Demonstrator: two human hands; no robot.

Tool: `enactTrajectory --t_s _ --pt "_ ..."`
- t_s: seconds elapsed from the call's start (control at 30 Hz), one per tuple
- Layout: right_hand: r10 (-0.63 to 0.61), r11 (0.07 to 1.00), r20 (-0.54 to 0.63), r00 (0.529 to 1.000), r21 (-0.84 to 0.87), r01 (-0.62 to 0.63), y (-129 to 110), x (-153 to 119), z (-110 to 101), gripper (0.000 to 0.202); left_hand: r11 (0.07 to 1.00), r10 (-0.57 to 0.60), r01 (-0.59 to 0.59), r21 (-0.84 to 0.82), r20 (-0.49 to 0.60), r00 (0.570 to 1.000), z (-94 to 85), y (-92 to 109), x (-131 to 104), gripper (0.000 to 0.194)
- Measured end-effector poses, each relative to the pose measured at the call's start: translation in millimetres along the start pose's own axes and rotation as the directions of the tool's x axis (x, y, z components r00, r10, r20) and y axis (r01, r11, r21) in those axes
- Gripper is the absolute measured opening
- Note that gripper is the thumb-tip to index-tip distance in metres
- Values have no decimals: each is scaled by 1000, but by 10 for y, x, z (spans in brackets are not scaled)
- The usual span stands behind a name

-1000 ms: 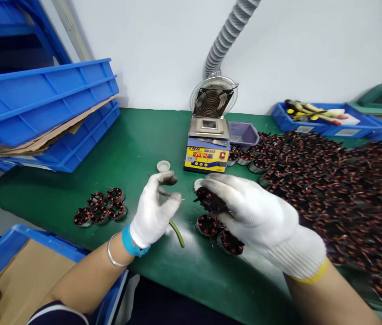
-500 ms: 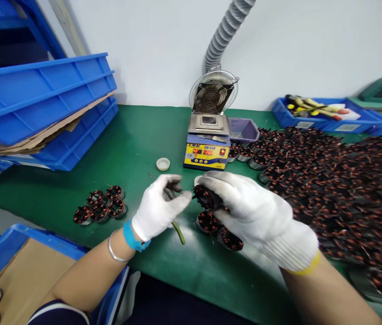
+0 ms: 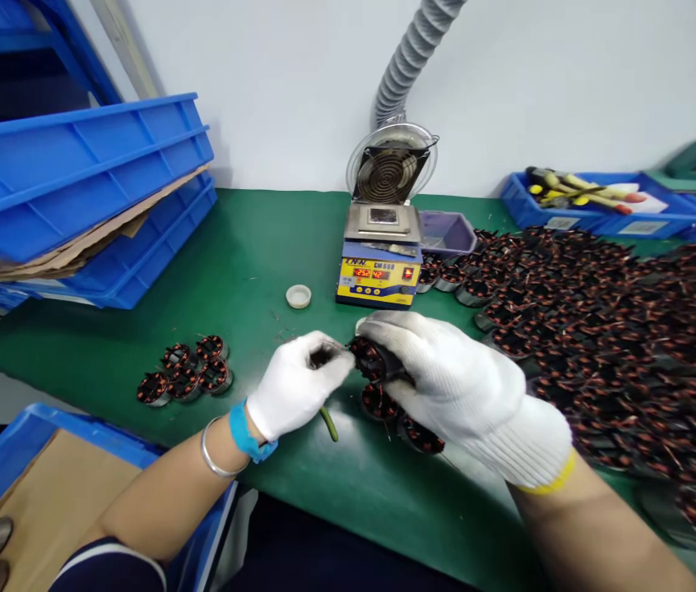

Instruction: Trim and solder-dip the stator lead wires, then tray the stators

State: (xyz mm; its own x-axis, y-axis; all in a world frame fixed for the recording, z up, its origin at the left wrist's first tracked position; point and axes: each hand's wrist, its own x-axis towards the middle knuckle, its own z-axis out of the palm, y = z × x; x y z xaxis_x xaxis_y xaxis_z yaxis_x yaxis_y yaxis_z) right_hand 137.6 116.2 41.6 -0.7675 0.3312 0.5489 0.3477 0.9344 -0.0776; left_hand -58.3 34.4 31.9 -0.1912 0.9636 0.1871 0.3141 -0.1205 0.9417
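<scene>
A dark wound coil part [image 3: 368,358] with copper windings is gripped in my right hand [image 3: 447,386], in a white glove with a yellow cuff. My left hand [image 3: 302,382], also gloved in white, has its fingertips pinched together at the left edge of that part; whatever they hold is too small to name. Two more coil parts [image 3: 420,433] stand on the green table [image 3: 249,271] just below. A green stick-like tool [image 3: 329,424] lies beneath my left hand, partly hidden by it.
A soldering pot unit [image 3: 376,275] with a fan stands ahead, beside a small white dish [image 3: 298,296]. Several coil parts [image 3: 183,382] sit left; many more [image 3: 632,329] cover the right. Blue crates [image 3: 82,173] are stacked left, with tool bins [image 3: 558,215] back right.
My left hand has moved slightly right and closed its fingers at the edge of the coil part. My right hand keeps its hold. The readout on the unit shows different digits.
</scene>
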Motion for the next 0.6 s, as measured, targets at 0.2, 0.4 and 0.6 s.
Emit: enactTrajectory --t_s 0.2,0.4,0.6 --pt "128 991 34 991 26 -129 13 -21 10 55 981 191 -182 69 -175 966 -93 103 -61 10" --pt "70 996 34 997 56 -71 -55 -12 15 53 994 -14 4 109 88 996 -37 -24 68 21" --pt "91 996 30 995 22 -92 -72 -21 -22 54 819 505 -516 252 110 856 -83 80 -113 27"
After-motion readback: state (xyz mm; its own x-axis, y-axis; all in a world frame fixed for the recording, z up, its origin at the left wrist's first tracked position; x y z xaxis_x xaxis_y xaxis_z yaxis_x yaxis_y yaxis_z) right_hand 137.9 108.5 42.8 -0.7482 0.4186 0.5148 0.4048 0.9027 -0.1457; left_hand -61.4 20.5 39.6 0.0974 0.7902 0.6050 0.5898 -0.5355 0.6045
